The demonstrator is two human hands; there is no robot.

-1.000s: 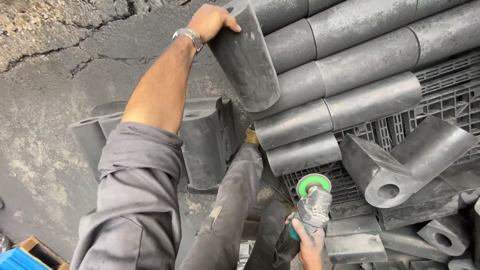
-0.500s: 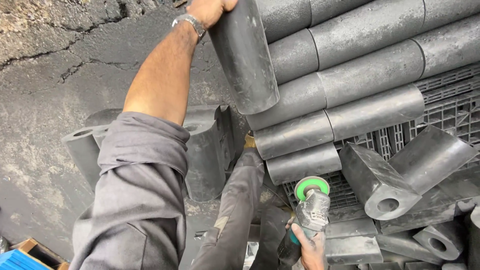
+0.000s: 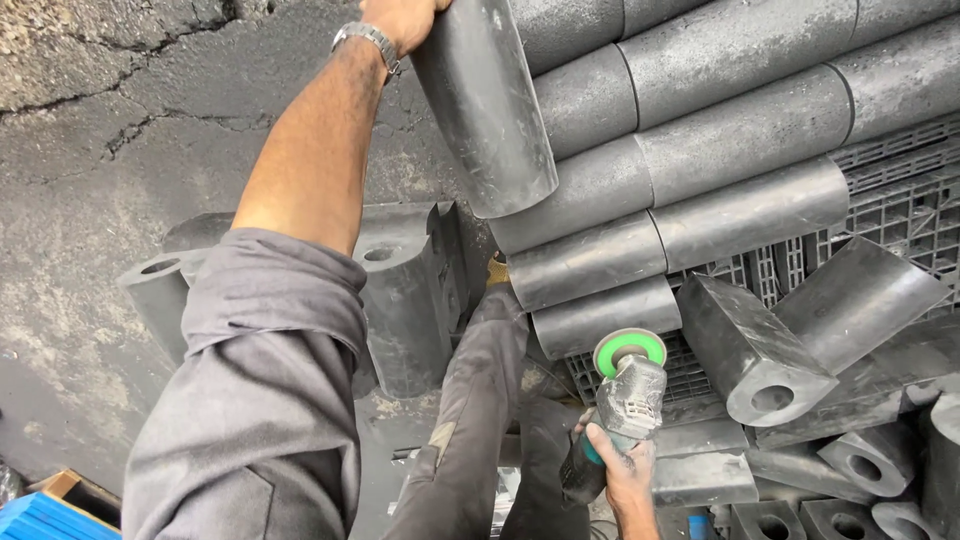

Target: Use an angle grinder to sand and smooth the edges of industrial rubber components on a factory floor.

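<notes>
Ground: cracked dark asphalt point(image 3: 120, 150), rough and grey, with branching fissures along the top left. Daylight, no walls in view.

Left hand point(image 3: 405, 18) at the top edge of the view, arm stretched out, grey sleeve point(image 3: 260, 400) pushed up above the elbow, metal wristwatch point(image 3: 368, 40) on the wrist. The fingers lie over the upper end of a dark rubber block point(image 3: 485, 110), which is tilted, its lower end resting against the stacked row of similar blocks point(image 3: 720, 140). Most of the hand is cut off by the frame; how fully it closes on the block cannot be told.

Right hand point(image 3: 620, 475) low in the view, fingers wrapped tight around the body of an angle grinder point(image 3: 620, 410). Grinder points upward; its green-backed disc point(image 3: 629, 351) faces the camera, just in front of the lowest block of the stack.

The stack lies in layered rows on a black plastic pallet point(image 3: 900, 200) with an open grid. To the right, loose blocks with round through-holes point(image 3: 775, 355) lie at odd angles, touching one another. Left of the person's grey trouser leg point(image 3: 470, 430), more blocks with bore holes stand upright on the asphalt point(image 3: 400, 300). Blue crate corner point(image 3: 50, 515) at bottom left.
</notes>
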